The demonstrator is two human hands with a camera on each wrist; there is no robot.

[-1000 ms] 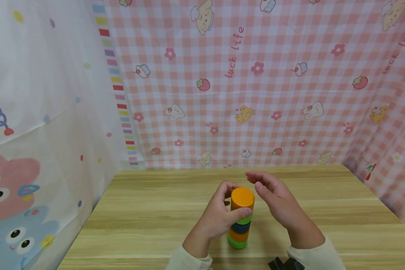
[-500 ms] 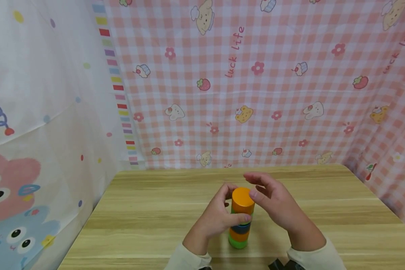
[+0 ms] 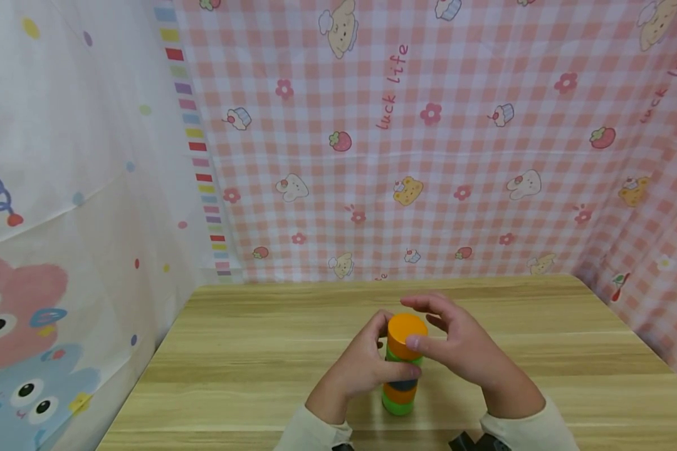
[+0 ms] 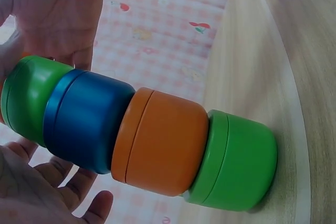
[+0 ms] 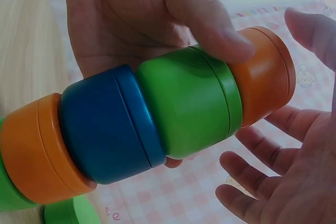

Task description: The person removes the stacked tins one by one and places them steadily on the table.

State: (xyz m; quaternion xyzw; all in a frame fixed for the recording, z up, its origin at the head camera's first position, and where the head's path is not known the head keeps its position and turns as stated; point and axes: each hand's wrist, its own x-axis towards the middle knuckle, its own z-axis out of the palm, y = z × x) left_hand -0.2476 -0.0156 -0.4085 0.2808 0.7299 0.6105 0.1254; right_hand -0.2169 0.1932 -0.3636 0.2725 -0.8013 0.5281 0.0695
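Observation:
An upright stack of round canisters, each with a lid-like seam, stands on the wooden table. From the top come an orange canister, a green canister, a blue canister, a lower orange canister and a bottom green canister. My left hand holds the stack from the left, its thumb across the front near the green and blue canisters and its fingers behind. On the other side, my right hand has its thumb over the front of the top orange canister, fingers extended behind it.
A pink checked cloth hangs behind the table, and a white printed cloth hangs on the left. In the right wrist view a further green rounded shape shows low beside the stack.
My right hand has moved left and slightly down, its thumb from beside the stack to the top orange canister's front. My left thumb has slid down the stack.

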